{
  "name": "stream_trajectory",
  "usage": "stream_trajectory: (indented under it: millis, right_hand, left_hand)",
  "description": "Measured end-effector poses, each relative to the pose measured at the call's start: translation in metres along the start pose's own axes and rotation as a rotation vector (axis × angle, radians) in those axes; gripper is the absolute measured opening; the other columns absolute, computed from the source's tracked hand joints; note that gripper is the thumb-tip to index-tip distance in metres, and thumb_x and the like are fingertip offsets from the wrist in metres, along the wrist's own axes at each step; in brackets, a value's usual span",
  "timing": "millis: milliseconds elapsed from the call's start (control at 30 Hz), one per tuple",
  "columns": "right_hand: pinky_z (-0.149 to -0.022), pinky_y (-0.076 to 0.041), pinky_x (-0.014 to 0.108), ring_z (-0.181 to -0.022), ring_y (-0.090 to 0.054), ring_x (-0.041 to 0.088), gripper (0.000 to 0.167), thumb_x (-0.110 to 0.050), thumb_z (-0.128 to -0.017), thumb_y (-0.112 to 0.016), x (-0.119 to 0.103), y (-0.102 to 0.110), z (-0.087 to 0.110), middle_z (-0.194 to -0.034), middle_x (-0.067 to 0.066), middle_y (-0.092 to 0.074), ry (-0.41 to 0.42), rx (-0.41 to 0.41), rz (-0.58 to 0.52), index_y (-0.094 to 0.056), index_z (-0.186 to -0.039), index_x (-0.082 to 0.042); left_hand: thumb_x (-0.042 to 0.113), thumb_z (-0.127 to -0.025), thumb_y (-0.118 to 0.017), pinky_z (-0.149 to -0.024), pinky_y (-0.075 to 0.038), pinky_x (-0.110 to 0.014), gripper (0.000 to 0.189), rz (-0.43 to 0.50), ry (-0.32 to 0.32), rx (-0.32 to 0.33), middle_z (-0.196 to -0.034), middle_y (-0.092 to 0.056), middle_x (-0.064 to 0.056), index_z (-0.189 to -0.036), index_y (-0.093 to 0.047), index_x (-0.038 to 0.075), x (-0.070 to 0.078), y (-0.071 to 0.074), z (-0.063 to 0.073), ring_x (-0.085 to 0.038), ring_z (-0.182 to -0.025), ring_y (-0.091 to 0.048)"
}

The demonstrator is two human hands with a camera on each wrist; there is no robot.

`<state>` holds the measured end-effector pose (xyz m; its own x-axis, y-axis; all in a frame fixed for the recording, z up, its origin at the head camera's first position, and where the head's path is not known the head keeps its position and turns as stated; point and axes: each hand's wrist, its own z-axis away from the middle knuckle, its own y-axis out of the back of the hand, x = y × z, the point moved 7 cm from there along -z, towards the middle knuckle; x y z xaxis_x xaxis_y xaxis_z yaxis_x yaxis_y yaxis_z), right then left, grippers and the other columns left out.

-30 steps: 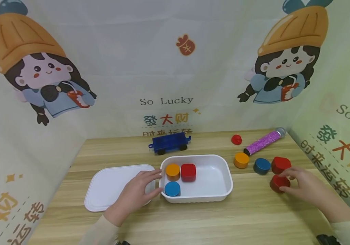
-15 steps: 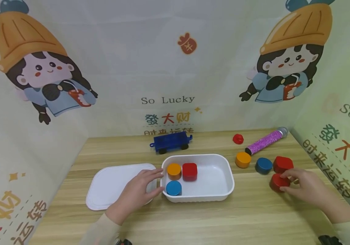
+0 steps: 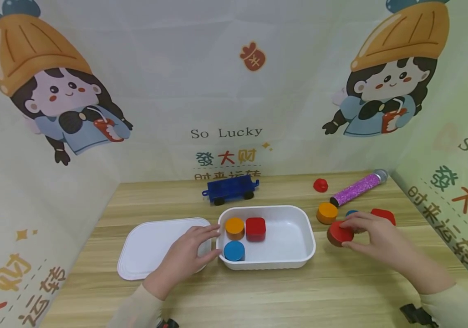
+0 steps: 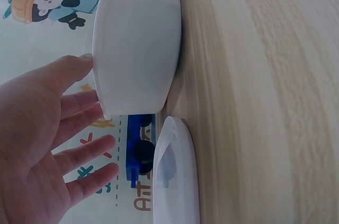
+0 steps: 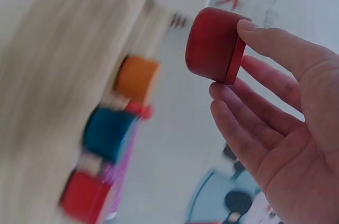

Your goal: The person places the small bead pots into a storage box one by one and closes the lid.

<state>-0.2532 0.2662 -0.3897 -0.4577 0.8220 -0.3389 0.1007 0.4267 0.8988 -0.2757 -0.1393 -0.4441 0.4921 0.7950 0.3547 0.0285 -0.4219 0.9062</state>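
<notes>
My right hand [image 3: 383, 239] pinches a red block [image 3: 340, 234] between thumb and fingers, just right of the white box [image 3: 289, 262]. The right wrist view shows this block's rounded side, raised off the table. My left hand [image 3: 181, 255] rests its thumb and fingertips at the box's left rim, fingers spread and nearly straight. Inside the box sit an orange round block [image 3: 234, 228], a red square block [image 3: 255, 228] and a blue round block [image 3: 234, 250], all toward the left end. Partly under the left hand in the head view lies the white lid [image 3: 152, 246].
Right of the box are another orange block [image 3: 327, 213], a blue block [image 5: 109, 133] mostly hidden by my right hand, and a red block [image 3: 383, 216]. Farther back lie a purple glittery microphone [image 3: 357, 189], a small red piece [image 3: 321, 185] and a blue toy wagon [image 3: 231, 189].
My right hand has lifted the red block from beside the other red one and carried it left toward the box. The left hand stays at the box's rim.
</notes>
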Motion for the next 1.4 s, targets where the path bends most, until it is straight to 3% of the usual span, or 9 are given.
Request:
stream_trajectory:
  millis: [233,400,533,800,1067,1400]
  right_hand:
    - [-0.085,-0.064,0.041,-0.106,-0.071,0.028,0.034,-0.019,-0.081,-0.089,-0.049,-0.014,-0.028,-0.119,0.008,-0.073,0.128,-0.015,-0.044,-0.077,-0.112,-0.012]
    - [-0.089,-0.063,0.038,-0.109,-0.069,0.025,0.033,-0.022,-0.084,-0.087,-0.069,-0.041,-0.048,-0.123,0.005,-0.071,0.195,-0.16,-0.062,-0.077,-0.114,-0.014]
    - [-0.092,-0.063,0.037,-0.107,-0.069,0.021,0.032,-0.023,-0.084,-0.087,-0.078,-0.064,-0.061,-0.122,0.004,-0.071,0.22,-0.267,-0.073,-0.077,-0.114,-0.016]
    - [-0.092,-0.061,0.029,-0.104,-0.067,0.013,0.033,-0.023,-0.084,-0.087,-0.098,-0.103,-0.08,-0.116,-0.002,-0.073,0.278,-0.383,-0.122,-0.078,-0.115,-0.017]
    - [-0.093,-0.059,0.027,-0.103,-0.067,0.01,0.033,-0.024,-0.084,-0.087,-0.11,-0.123,-0.091,-0.117,-0.003,-0.074,0.303,-0.432,-0.113,-0.079,-0.116,-0.018]
    - [-0.098,-0.059,0.032,-0.109,-0.068,0.014,0.033,-0.023,-0.085,-0.087,-0.116,-0.13,-0.094,-0.122,0.0,-0.074,0.308,-0.439,-0.112,-0.079,-0.116,-0.017]
  left_hand:
    - [0.038,-0.093,-0.077,-0.11,-0.052,-0.048,0.047,-0.005,-0.014,0.002,-0.147,-0.063,0.001,-0.133,-0.071,0.014,0.002,0.003,-0.002,-0.025,-0.132,-0.059]
    - [0.038,-0.093,-0.077,-0.111,-0.051,-0.048,0.047,0.008,-0.01,-0.002,-0.147,-0.062,0.0,-0.133,-0.071,0.014,0.002,0.001,-0.001,-0.025,-0.133,-0.059]
    - [0.037,-0.093,-0.077,-0.112,-0.05,-0.049,0.046,0.016,-0.007,-0.003,-0.147,-0.062,0.0,-0.133,-0.071,0.013,0.001,-0.002,-0.001,-0.025,-0.133,-0.058]
    - [0.038,-0.094,-0.076,-0.111,-0.051,-0.048,0.046,0.008,0.003,-0.017,-0.148,-0.062,0.001,-0.134,-0.071,0.015,0.0,-0.003,0.0,-0.025,-0.133,-0.058]
    - [0.037,-0.092,-0.078,-0.11,-0.051,-0.048,0.046,0.001,-0.004,0.006,-0.147,-0.063,0.001,-0.132,-0.071,0.015,0.001,0.001,0.0,-0.024,-0.132,-0.059]
    - [0.037,-0.092,-0.078,-0.111,-0.051,-0.048,0.047,0.009,0.004,-0.006,-0.147,-0.062,0.001,-0.133,-0.071,0.014,0.002,0.0,-0.001,-0.025,-0.132,-0.059]
